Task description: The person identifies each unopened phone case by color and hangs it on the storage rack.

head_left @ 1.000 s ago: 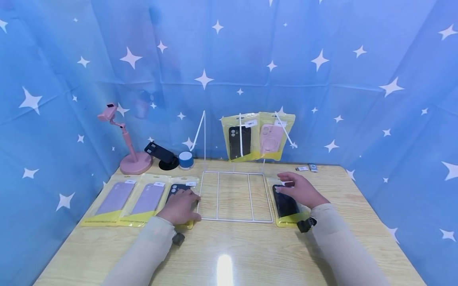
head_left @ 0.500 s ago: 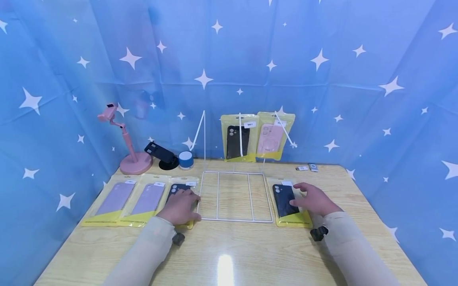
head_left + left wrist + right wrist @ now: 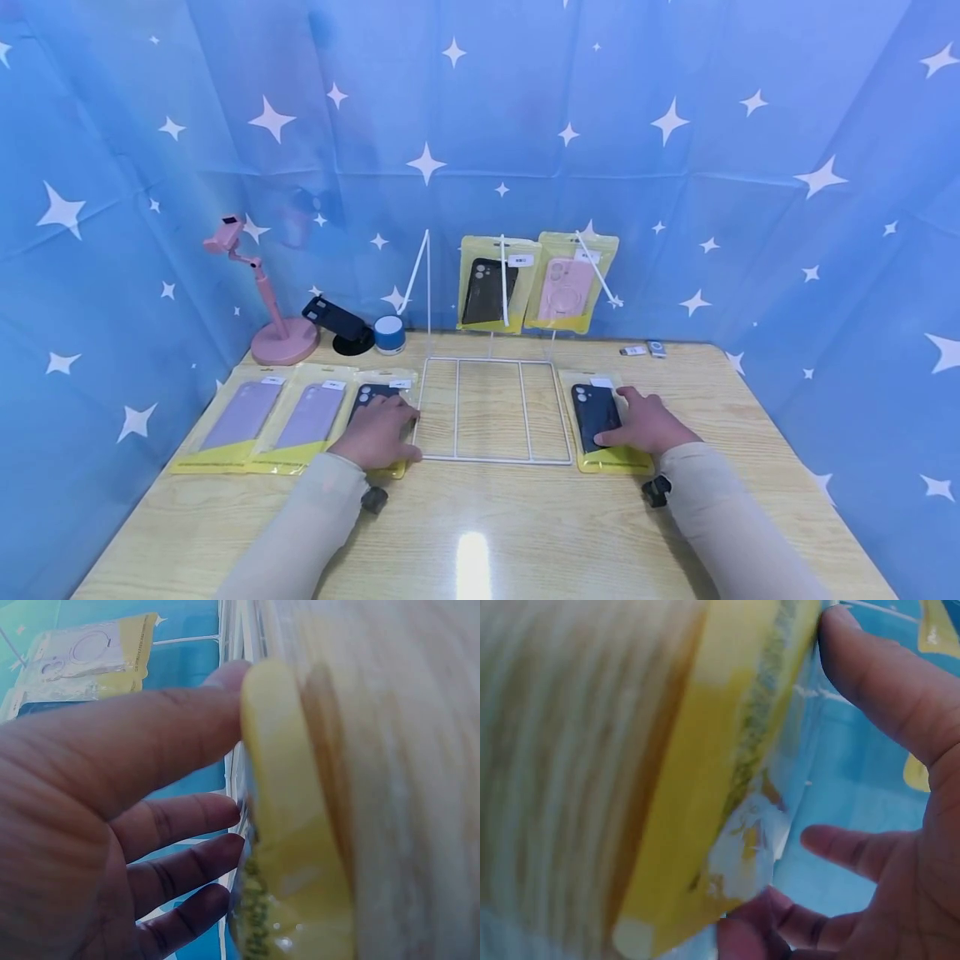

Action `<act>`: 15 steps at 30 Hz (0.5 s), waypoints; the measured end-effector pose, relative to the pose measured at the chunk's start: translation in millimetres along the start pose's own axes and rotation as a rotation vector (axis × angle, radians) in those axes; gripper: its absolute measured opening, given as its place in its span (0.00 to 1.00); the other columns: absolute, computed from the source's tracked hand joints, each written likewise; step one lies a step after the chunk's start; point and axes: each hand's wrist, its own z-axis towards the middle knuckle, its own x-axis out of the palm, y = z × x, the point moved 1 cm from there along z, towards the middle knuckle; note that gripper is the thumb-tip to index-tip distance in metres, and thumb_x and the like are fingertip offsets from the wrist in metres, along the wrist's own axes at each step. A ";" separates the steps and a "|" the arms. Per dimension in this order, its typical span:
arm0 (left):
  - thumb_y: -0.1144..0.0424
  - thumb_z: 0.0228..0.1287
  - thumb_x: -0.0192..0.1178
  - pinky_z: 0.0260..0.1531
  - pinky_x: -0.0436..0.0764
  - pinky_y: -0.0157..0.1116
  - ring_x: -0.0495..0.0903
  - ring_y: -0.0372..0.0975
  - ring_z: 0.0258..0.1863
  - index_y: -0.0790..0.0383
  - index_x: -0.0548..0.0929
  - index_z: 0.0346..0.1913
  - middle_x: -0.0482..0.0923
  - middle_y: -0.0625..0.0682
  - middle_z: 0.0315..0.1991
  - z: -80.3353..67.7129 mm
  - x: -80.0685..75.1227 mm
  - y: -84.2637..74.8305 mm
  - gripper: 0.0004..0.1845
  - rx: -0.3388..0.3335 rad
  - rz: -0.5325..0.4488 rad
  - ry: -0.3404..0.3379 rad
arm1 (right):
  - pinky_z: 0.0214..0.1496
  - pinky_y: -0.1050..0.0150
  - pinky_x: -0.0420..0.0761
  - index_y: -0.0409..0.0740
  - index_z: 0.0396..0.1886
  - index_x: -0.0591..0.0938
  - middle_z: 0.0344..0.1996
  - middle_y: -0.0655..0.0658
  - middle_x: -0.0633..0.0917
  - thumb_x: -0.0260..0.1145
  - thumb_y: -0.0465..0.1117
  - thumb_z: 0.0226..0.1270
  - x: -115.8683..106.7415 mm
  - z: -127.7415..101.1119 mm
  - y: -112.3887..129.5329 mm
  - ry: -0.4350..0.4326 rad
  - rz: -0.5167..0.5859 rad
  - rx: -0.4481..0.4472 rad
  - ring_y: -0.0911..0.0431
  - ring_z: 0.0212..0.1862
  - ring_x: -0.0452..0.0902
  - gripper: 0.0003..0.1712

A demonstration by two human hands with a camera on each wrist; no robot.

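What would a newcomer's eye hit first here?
Probably the star-printed blue curtain behind the table, then the black-cased pack and pink-cased pack hanging on the white wire rack mid-table. Next, the two hands: the left hand over a dark-cased pack left of the rack, the right hand over another on its right.

The left hand [image 3: 377,433] is held back upward, its left thumb [image 3: 150,735] stretched toward the inner side and its left fingers [image 3: 176,825] loosely bent and slightly spread. Well apart to its right, the right hand [image 3: 648,421] has its right thumb [image 3: 889,682] reaching inward, a wide gap between it and the right fingers [image 3: 855,849]. Behind each hand, a pale-sleeved forearm [image 3: 300,525] slants back and outward.
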 end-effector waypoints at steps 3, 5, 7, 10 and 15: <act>0.44 0.53 0.80 0.68 0.74 0.55 0.74 0.50 0.64 0.51 0.85 0.65 0.79 0.53 0.66 0.0 -0.3 0.0 0.35 -0.006 0.003 0.000 | 0.67 0.30 0.74 0.34 0.82 0.55 0.70 0.15 0.64 0.84 0.60 0.53 1.1 0.9 4.2 -0.014 0.005 0.005 0.23 0.70 0.65 0.70; 0.45 0.54 0.80 0.68 0.74 0.55 0.74 0.50 0.64 0.51 0.85 0.65 0.79 0.53 0.65 0.2 -0.6 -0.2 0.35 -0.007 0.003 -0.002 | 0.67 0.31 0.74 0.34 0.82 0.54 0.72 0.16 0.65 0.84 0.58 0.53 1.5 1.3 6.7 -0.016 0.019 -0.002 0.24 0.70 0.66 0.69; 0.45 0.54 0.80 0.68 0.74 0.54 0.74 0.50 0.64 0.51 0.85 0.65 0.80 0.53 0.65 0.2 -0.9 -0.5 0.35 -0.005 0.003 -0.004 | 0.68 0.32 0.74 0.34 0.82 0.54 0.73 0.18 0.66 0.84 0.56 0.54 2.2 1.6 8.1 -0.012 0.036 -0.006 0.25 0.71 0.67 0.68; 0.45 0.53 0.80 0.67 0.75 0.55 0.75 0.50 0.63 0.51 0.86 0.64 0.80 0.53 0.64 0.2 -1.0 -0.6 0.35 -0.001 0.002 -0.006 | 0.69 0.31 0.73 0.35 0.82 0.54 0.74 0.19 0.65 0.84 0.55 0.55 4.0 2.1 8.7 0.000 0.068 -0.001 0.25 0.72 0.66 0.67; 0.44 0.53 0.80 0.68 0.74 0.55 0.74 0.50 0.64 0.51 0.86 0.64 0.80 0.53 0.64 0.1 -0.2 -0.1 0.35 0.000 0.003 -0.002 | 0.67 0.32 0.74 0.37 0.81 0.56 0.73 0.19 0.67 0.84 0.54 0.56 6.9 3.9 7.3 -0.001 0.068 0.010 0.27 0.70 0.69 0.64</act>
